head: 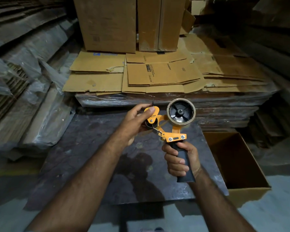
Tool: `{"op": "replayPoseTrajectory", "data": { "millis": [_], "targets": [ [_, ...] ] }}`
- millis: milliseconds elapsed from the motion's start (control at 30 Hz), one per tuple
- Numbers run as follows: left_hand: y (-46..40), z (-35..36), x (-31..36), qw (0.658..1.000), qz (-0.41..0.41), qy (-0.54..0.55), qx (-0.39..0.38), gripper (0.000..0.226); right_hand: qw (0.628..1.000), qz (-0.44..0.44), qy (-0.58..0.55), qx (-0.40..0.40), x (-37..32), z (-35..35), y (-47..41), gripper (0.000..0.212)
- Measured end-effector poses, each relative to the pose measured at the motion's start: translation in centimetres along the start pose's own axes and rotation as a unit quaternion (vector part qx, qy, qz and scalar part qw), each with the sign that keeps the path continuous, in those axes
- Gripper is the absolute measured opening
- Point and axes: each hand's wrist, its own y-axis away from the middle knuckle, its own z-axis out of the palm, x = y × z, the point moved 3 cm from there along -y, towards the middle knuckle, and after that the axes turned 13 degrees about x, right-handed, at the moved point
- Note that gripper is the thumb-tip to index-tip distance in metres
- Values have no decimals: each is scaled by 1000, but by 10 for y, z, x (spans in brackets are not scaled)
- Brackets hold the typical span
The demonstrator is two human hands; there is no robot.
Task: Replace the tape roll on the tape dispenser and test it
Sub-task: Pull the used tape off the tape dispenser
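In the head view, the person is holding an orange tape dispenser [166, 126] up in front of them, above a dark table [90, 148]. The right hand [179, 159] is wrapping closed around the dispenser's black handle [185, 164], fingers curled round the front of it. The left hand [136, 123] is closing on the front end of the dispenser, thumb pressing on the orange side plate near the roller [150, 123] and the other fingers curling behind it; whether those fingers are also pinching a loose tape end cannot be told from here.

A tape roll [181, 112] is already sitting on the black hub at the back of the dispenser, so the swap itself looks done. A thin brownish strip seems to be running from the roll toward the roller, though it is too faint to be sure. The person is probably threading or checking the tape at the front, near the blade [156, 131].

What looks to be left is pulling the tape through and testing it. Flattened cardboard sheets [157, 74] are lying stacked just beyond the table, and an open box [251, 186] is standing just beside the table on the right, either of which could serve for a trial strip. No old roll is showing anywhere.
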Motion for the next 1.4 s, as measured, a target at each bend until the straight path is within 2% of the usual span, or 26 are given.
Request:
{"op": "replayPoseTrajectory", "data": {
  "millis": [100,167,267,500,567,633,733,867,1000,1233,1400],
  "targets": [
    [2,-1,-9,999,14,-26,27,32,989,-20,83,118,-7,-15,9,28],
    [3,-4,-12,998,11,-40,44,40,964,-24,161,210,-11,-19,15,26],
    [7,-10,-14,997,7,-41,65,44,938,2,204,281,-14,-13,17,21],
    [13,-11,-18,995,3,-50,82,38,949,43,145,277,-10,-8,14,18],
    [18,-16,-20,995,25,-50,82,40,955,51,121,268,-6,-9,14,18],
    [27,-23,-24,988,72,-74,114,45,961,51,102,252,-4,-11,15,18],
    [43,-32,-34,953,181,-157,187,44,963,47,93,248,-7,-11,16,18],
    [48,-28,-35,881,331,-292,172,43,950,31,119,286,-13,-10,12,28],
    [39,-25,-29,841,371,-356,171,36,949,23,118,290,-16,-10,8,30],
    [34,-17,-17,814,403,-386,160,35,951,36,119,283,-19,-7,2,29],
    [50,3,-5,700,509,-478,147,36,936,46,140,320,-22,-6,-3,29]
  ]
}}
